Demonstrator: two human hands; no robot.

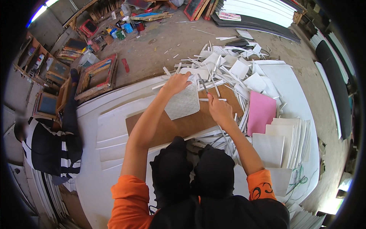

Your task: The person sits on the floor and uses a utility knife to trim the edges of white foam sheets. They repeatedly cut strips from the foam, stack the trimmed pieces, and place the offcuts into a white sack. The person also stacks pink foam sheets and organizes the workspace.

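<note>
A pale textured sheet (pixel 183 102) with rounded corners lies on a brown board (pixel 166 128) in front of me. At its far edge, my left hand (pixel 177 83) bears down with bent fingers, holding the sheet. Close by on the right, my right hand (pixel 221 110) is closed around a knife with a slim metal blade (pixel 202 83). The blade slants away from me toward the sheet's far right corner; its handle is mostly hidden in my fist. Just beyond both hands begins a heap of white offcuts (pixel 223 63).
A pink sheet (pixel 262 112) and fanned stacks of white sheets (pixel 284 133) stand to the right. Large white sheets (pixel 108 126) extend leftward. Another person (pixel 53 147) sits at far left, near wooden frames (pixel 98 76). Paint containers (pixel 127 27) stand farther back.
</note>
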